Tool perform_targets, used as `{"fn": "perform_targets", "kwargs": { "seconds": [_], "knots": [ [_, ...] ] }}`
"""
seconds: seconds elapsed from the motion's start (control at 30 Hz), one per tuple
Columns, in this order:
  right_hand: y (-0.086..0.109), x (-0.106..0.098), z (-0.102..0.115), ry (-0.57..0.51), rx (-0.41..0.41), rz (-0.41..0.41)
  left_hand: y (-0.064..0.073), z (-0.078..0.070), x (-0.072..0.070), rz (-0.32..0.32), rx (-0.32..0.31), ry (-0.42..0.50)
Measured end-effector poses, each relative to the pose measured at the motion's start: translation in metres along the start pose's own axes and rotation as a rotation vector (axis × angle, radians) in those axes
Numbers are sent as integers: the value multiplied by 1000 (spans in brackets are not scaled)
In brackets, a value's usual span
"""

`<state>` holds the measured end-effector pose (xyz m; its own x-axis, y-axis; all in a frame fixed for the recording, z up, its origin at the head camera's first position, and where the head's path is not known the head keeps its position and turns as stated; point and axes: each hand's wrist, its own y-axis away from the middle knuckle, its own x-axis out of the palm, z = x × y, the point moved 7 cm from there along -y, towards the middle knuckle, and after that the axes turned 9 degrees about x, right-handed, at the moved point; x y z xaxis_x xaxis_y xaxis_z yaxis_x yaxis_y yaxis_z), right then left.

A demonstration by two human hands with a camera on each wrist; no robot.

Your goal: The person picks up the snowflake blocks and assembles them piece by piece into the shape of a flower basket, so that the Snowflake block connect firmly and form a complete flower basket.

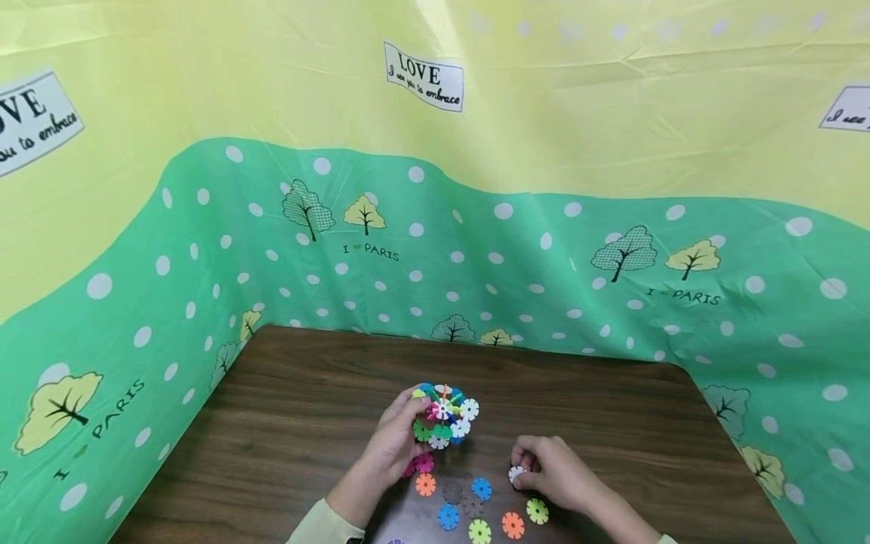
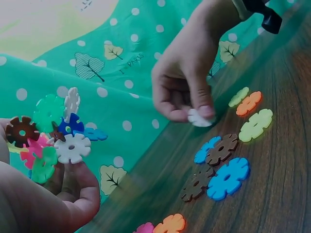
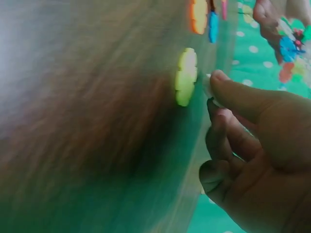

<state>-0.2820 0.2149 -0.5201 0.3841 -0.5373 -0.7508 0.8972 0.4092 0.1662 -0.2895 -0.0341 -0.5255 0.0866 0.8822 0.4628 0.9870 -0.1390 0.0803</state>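
Note:
My left hand (image 1: 396, 434) holds a ball-like cluster of interlocked plastic snowflake discs (image 1: 442, 431) above the table. White, green, blue, pink and brown discs show in it in the left wrist view, where a white disc (image 2: 73, 148) faces the camera beside the fingertips. To the right, my right hand (image 1: 553, 468) pinches a single white snowflake disc (image 1: 516, 474) between thumb and fingers, just over the tabletop. In the right wrist view only the edge of that white disc (image 3: 208, 86) shows. The two hands are apart.
Loose discs lie on the brown wooden table (image 1: 306, 393) in front of the hands: an orange disc (image 1: 425, 484), a blue disc (image 1: 448, 517), a yellow-green disc (image 1: 537, 511), brown ones and others. A green and yellow printed curtain (image 1: 462, 272) surrounds the table's far sides.

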Motion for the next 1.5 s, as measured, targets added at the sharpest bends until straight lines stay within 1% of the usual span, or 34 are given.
{"fn": "perform_targets", "kwargs": {
  "seconds": [0.1,0.2,0.33,0.47,0.57,0.7,0.8,0.9,1.03,1.23,1.5],
  "knots": [
    [-4,-11,5,-39,-8,-91,-1,2,2,10,-15,21],
    [-7,-23,11,-101,13,-195,-1,3,5,35,-25,55],
    [-10,-38,20,-219,43,-315,0,3,9,73,-36,87],
    [-10,-46,29,-340,27,-422,2,5,12,97,-47,92],
    [-10,-48,34,-437,18,-476,2,6,13,98,-48,90],
    [-14,-43,35,-534,74,-480,1,8,14,93,-50,92],
    [-17,-38,34,-563,117,-468,1,10,15,86,-55,89],
    [-18,-36,34,-588,131,-461,0,11,15,78,-60,73],
    [-21,-34,34,-622,127,-443,-1,12,12,73,-63,39],
    [-25,-31,37,-656,104,-431,-1,11,10,90,-42,-25],
    [-27,-29,42,-654,95,-427,0,10,11,98,-19,-67]
  ]
}}
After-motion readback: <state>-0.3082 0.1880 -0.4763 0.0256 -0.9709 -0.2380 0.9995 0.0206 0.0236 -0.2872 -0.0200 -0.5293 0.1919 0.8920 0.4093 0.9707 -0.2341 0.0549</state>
